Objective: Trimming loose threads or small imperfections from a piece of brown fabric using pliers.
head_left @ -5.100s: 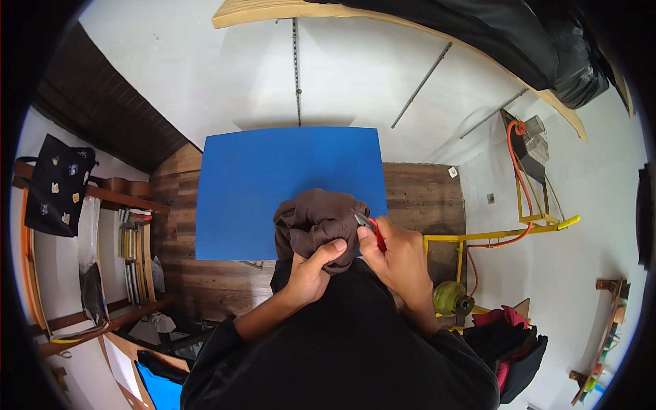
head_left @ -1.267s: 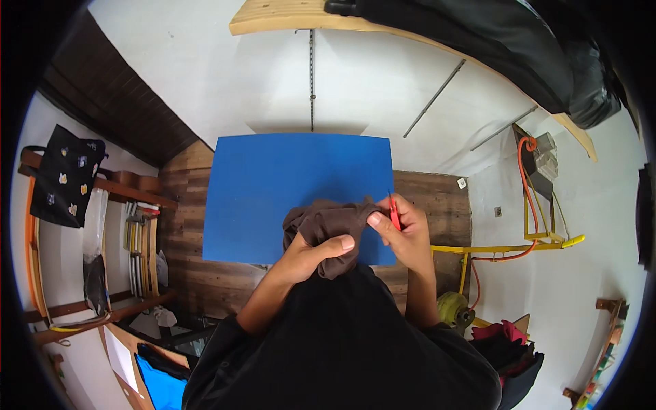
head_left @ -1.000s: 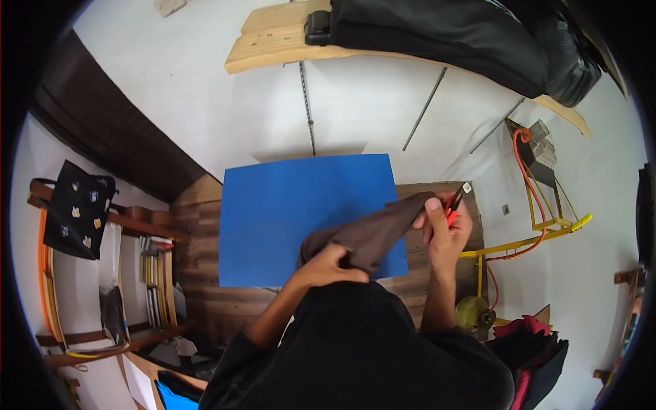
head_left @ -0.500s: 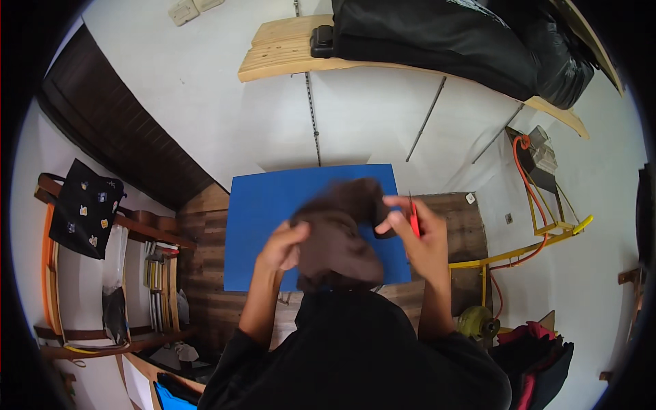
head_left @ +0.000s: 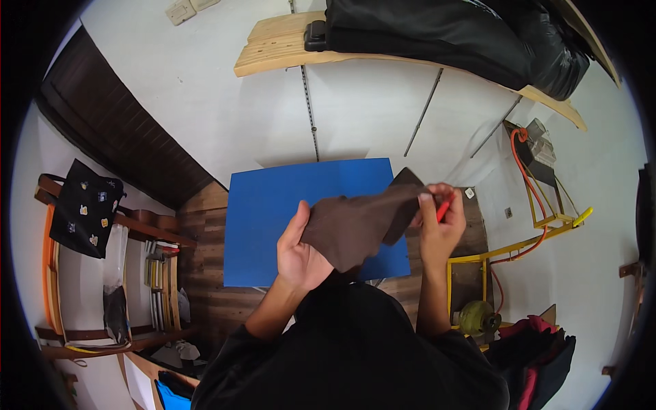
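Note:
A piece of dark brown cloth [head_left: 359,225] is stretched between my two hands above the blue tabletop [head_left: 263,225]. My left hand [head_left: 301,253] supports its left end, thumb raised at the edge and fingers hidden beneath the fabric. At the other end my right hand [head_left: 441,222] pinches the cloth between thumb and fingertips. A small red-handled tool [head_left: 444,207] is also tucked in that hand; its working end is hidden. One darker fold [head_left: 406,179] of the cloth sticks up near the right fingers.
A wooden shelf [head_left: 277,51] with large black bags [head_left: 437,37] hangs on the far wall. Left stands a rack with books [head_left: 158,273] and a black tote [head_left: 82,205]. At right are a yellow metal frame [head_left: 519,251], an orange hose [head_left: 529,181] and piled dark clothes [head_left: 540,362].
The brown cloth was bunched and blurred; now it is spread out lengthwise. My left hand has turned palm up and moved right, while my right hand has shifted slightly right and up.

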A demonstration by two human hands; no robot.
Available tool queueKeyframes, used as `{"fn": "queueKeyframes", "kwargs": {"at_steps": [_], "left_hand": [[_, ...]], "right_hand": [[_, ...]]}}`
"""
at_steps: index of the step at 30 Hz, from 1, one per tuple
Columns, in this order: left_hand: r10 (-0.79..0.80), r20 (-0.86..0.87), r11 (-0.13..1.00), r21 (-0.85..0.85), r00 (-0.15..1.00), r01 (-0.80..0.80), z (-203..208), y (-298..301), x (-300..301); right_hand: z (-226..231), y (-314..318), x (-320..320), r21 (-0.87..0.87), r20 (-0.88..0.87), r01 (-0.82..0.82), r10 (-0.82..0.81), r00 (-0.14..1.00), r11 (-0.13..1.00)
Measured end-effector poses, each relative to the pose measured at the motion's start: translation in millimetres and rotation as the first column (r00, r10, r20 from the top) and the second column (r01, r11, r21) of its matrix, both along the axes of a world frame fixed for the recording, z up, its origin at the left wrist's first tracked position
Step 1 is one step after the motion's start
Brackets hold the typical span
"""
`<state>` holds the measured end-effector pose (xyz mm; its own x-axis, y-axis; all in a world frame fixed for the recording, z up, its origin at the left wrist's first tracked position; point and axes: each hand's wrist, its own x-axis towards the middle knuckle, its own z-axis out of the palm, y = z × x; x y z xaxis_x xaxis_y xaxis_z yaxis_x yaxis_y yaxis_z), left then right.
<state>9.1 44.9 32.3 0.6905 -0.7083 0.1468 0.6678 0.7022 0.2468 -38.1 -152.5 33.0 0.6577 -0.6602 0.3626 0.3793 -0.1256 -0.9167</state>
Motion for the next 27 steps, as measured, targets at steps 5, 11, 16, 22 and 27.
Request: {"fn": "queueKeyframes", "kwargs": {"at_steps": [5,11,16,22,27], "left_hand": [[0.096,0.045,0.986,0.135,0.994,-0.101,-2.2,-8.3,-7.3],[0.222,0.182,0.955,0.160,0.958,-0.252,-17.8,-4.1,-15.0],[0.179,0.282,0.984,-0.050,0.943,-0.172,-44.9,-6.7,-16.2],[0.189,0.342,0.964,0.111,0.920,-0.240,-39.4,-6.7,-25.7],[0.192,0.333,0.967,0.098,0.923,-0.237,-39.8,-6.7,-29.6]], "right_hand": [[-14.9,-9.0,23.6,-0.116,0.087,0.044,-0.034,0.996,0.992],[24.2,41.0,-25.0,-0.479,-0.326,-0.355,0.213,0.921,0.803],[3.5,57.7,-23.5,-0.532,-0.368,-0.489,0.332,0.869,0.691],[-0.7,61.3,-22.0,-0.558,-0.317,-0.393,0.250,0.915,0.731],[-4.3,64.1,-18.7,-0.551,-0.306,-0.398,0.265,0.914,0.734]]}}
